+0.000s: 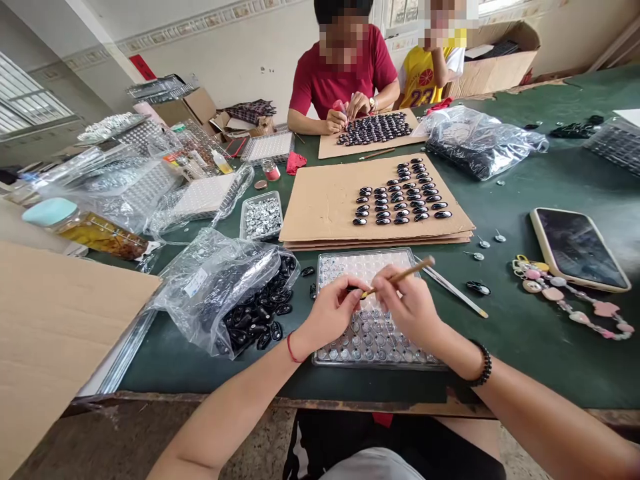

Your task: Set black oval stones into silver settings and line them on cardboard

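My left hand (336,310) is closed in a pinch on a small black oval piece, mostly covered by its fingers. Between the fingers of my right hand (404,301) is a thin wooden stick (415,268), its lower tip touching or very near that piece. Both hands are above a clear plastic tray (383,358) with rows of round cells holding small round parts. Left of the tray, similar black pieces (255,317) spill from a clear plastic bag (200,287). Beyond it, a cardboard sheet (320,200) carries rows of glossy black pieces (400,193).
Tweezers (457,290) lie right of the tray, near a phone (580,247) with a beaded strap (575,300). A small box of silvery parts (261,215) stands left of the cardboard. Across the table, a person in red (345,80) works over another sheet; someone in yellow (420,77) is beside them.
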### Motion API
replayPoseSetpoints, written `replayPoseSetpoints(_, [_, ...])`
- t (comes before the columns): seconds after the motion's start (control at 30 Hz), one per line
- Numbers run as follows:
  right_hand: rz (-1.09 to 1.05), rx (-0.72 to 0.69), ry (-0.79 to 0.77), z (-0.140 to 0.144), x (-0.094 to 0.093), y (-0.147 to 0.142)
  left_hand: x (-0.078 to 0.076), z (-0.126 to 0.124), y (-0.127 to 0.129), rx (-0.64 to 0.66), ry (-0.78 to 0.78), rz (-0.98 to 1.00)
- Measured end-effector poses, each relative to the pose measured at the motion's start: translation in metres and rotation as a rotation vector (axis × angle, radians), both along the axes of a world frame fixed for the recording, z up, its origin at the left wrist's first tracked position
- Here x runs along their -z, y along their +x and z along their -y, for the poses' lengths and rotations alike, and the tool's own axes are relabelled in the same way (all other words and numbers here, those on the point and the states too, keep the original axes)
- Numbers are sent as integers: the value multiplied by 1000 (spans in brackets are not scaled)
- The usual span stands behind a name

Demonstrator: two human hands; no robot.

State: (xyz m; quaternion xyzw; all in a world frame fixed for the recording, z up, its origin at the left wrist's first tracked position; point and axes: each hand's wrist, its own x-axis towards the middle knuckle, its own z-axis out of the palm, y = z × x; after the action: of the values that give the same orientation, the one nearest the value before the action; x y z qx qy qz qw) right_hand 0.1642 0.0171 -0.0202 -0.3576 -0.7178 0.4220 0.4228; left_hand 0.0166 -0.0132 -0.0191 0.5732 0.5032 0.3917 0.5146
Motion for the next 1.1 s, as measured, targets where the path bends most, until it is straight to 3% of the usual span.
replayPoseSetpoints(0.1, [-274,-89,-520,-10,-2,1,-2,3,1,51,0,-9])
replayPoseSetpoints(0.2, [-543,-87,-762,-18,-4,4,-8,-8,-4,-58,61,-76])
replayPoseSetpoints(0.27, [-670,-44,-802,-21,-5,7,-14,-29,-12,-139,104,-92])
replayPoseSetpoints(0.37, [-733,-18,-814,-21,-8,7,-23,-83,-25,-160,155,-154])
replayPoseSetpoints(0.47, [-725,-4,-816,-18,-11,5,-25,-151,-31,-266,303,-424])
replayPoseSetpoints(0.6, [-700,16,-839,-17,-12,2,-13,-234,-19,-369,363,-551])
replayPoseSetpoints(0.7, [-714,26,-857,-19,-12,1,1,-278,-1,-367,332,-581])
replayPoseSetpoints(0.87, [-735,35,-919,-24,-10,0,15,-317,28,-318,282,-652])
replayPoseSetpoints(1.1, [-732,28,-945,-23,-9,-1,18,-314,40,-289,265,-712])
